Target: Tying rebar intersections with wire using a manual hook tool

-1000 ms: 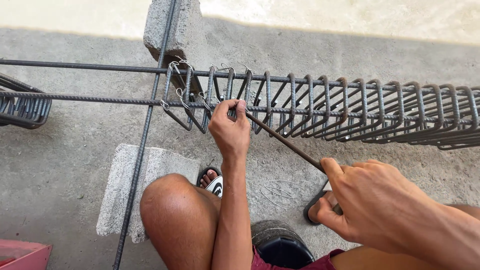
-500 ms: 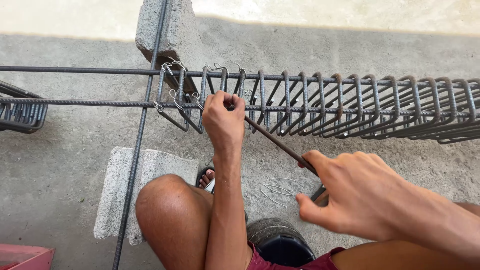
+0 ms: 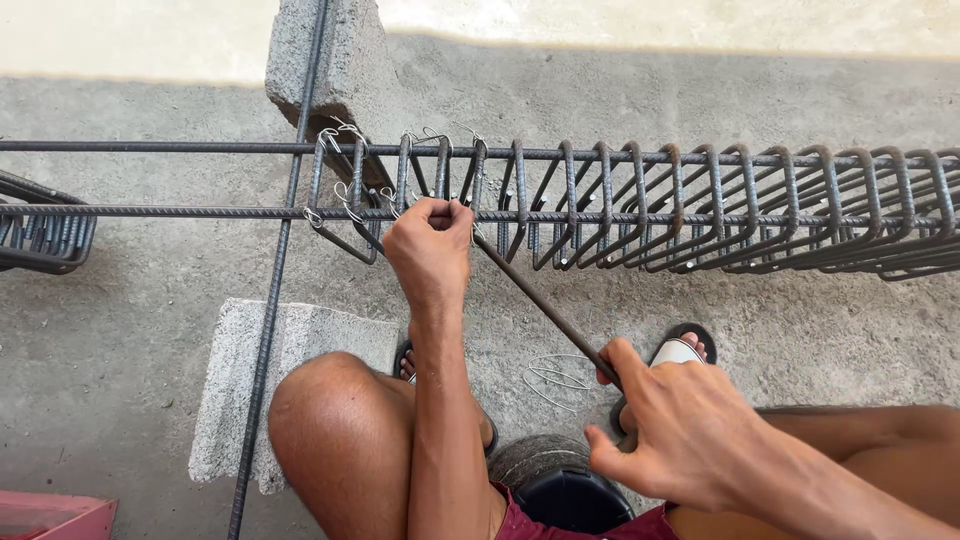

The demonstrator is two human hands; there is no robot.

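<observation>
We are tying a stirrup (image 3: pixel 440 190) to the near rebar (image 3: pixel 200 211): our left hand (image 3: pixel 432 248) pinches tie wire there, our right hand (image 3: pixel 690 435) grips the hook tool (image 3: pixel 545 310). Next comes steady twisting.

floor: grey concrete (image 3: pixel 130 260) | daylight | 2 concrete blocks (image 3: pixel 240 370)

I sit at an outdoor building site; bare concrete ground (image 3: pixel 780 90), concrete blocks (image 3: pixel 250 380), long rebar (image 3: pixel 150 146) and stacked steel stirrups (image 3: pixel 720 205) surround me.
</observation>
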